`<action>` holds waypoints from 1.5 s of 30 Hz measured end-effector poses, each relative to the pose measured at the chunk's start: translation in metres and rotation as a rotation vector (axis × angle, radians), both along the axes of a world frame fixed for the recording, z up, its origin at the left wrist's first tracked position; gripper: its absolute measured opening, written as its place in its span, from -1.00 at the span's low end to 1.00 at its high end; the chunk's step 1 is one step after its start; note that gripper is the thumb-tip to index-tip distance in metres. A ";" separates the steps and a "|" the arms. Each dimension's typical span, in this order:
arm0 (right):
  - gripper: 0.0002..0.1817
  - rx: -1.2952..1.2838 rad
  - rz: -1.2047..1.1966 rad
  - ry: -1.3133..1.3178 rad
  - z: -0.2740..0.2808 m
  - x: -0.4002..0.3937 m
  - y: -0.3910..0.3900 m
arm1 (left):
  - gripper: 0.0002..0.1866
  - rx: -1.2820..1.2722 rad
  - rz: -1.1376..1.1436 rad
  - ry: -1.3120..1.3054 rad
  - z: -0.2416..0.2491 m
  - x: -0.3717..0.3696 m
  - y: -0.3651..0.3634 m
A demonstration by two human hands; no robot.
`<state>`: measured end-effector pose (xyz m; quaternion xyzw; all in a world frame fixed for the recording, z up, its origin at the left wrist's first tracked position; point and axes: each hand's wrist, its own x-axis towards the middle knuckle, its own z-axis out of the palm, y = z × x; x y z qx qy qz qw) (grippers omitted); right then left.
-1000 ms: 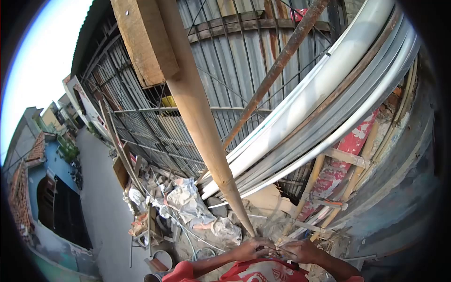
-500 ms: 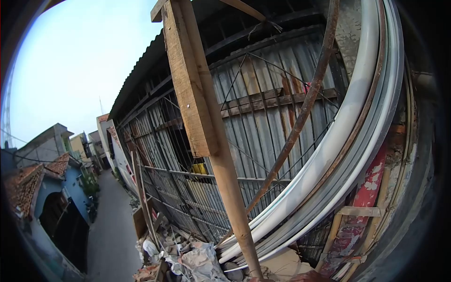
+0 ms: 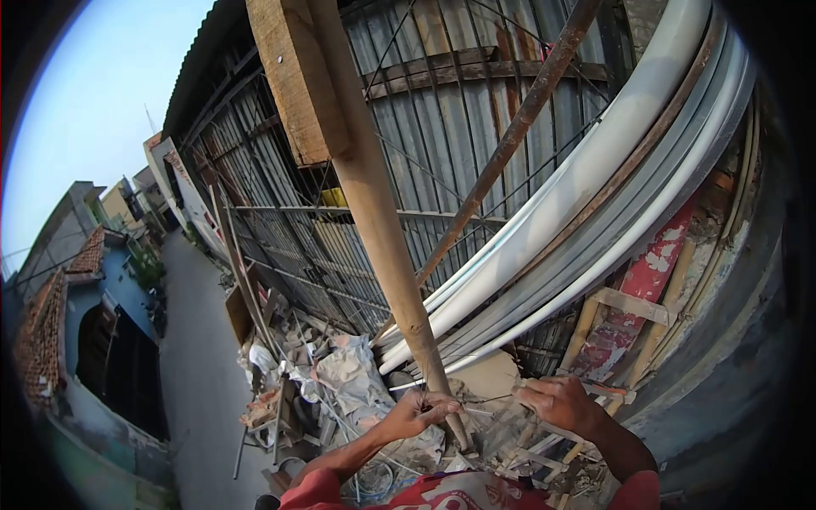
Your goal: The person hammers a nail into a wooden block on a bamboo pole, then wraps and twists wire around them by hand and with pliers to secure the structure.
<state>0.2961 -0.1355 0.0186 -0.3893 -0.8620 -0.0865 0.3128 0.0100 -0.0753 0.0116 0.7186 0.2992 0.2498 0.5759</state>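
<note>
Both my hands are raised low in the head view, in front of the rubble. My left hand point(image 3: 422, 414) is closed in a pinch beside the foot of the wooden post point(image 3: 387, 246). A thin pale sliver shows by its fingertips, too small to name. My right hand point(image 3: 559, 405) is curled closed, its fingertips pointing toward the left hand. Whatever it pinches is too small and blurred to make out. A gap separates the two hands.
White and grey pipes point(image 3: 586, 204) curve down on the right beside a peeling red board point(image 3: 633, 297). A rusty bar point(image 3: 518, 127) slants across the corrugated metal wall point(image 3: 442, 110). Rubble with a crumpled sheet point(image 3: 350, 374) lies below. A lane point(image 3: 200, 340) runs along the left.
My view has tilted downward, so the post, pipes and wall sit higher in it. Both my hands and red sleeves have come into sight at the bottom.
</note>
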 end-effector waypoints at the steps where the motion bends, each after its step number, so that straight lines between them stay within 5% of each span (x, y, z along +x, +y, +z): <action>1: -0.70 0.015 0.009 -0.065 0.011 0.000 -0.001 | -0.75 -0.068 -0.006 -0.030 0.014 -0.001 -0.004; 9: -0.62 0.152 0.123 -0.227 0.053 -0.004 0.024 | -0.69 -0.133 -0.137 0.080 0.044 -0.026 0.000; 15: -0.71 0.349 0.068 -0.252 0.122 -0.002 0.040 | -0.52 0.271 0.595 -0.403 0.126 -0.053 0.026; 17: -0.69 0.403 0.061 -0.235 0.138 0.004 0.043 | -0.56 0.267 0.608 -0.485 0.150 -0.085 0.041; 19: -0.72 0.468 -0.116 -0.106 0.152 0.023 0.047 | -0.61 0.314 0.688 -0.535 0.172 -0.111 0.054; 21: -0.82 0.588 0.004 0.338 0.158 0.044 0.072 | -0.65 0.365 0.826 -0.573 0.193 -0.129 0.064; 23: -0.78 0.229 -0.190 0.825 0.173 0.057 0.066 | -0.64 0.469 0.864 -0.548 0.210 -0.143 0.079; 27: -0.68 0.263 -0.277 0.956 0.225 0.054 0.083 | -0.69 0.524 0.820 -0.586 0.247 -0.145 0.115; 33: -0.75 0.394 -0.585 0.434 0.340 0.033 0.172 | -0.65 0.636 0.681 -0.565 0.333 -0.096 0.176; 40: -0.69 0.434 -0.377 0.357 0.475 -0.031 0.212 | -0.51 0.591 0.480 -0.742 0.439 -0.044 0.243; 45: -0.71 0.397 -0.305 0.061 0.516 -0.049 0.222 | -0.51 0.473 0.411 -0.887 0.500 -0.030 0.293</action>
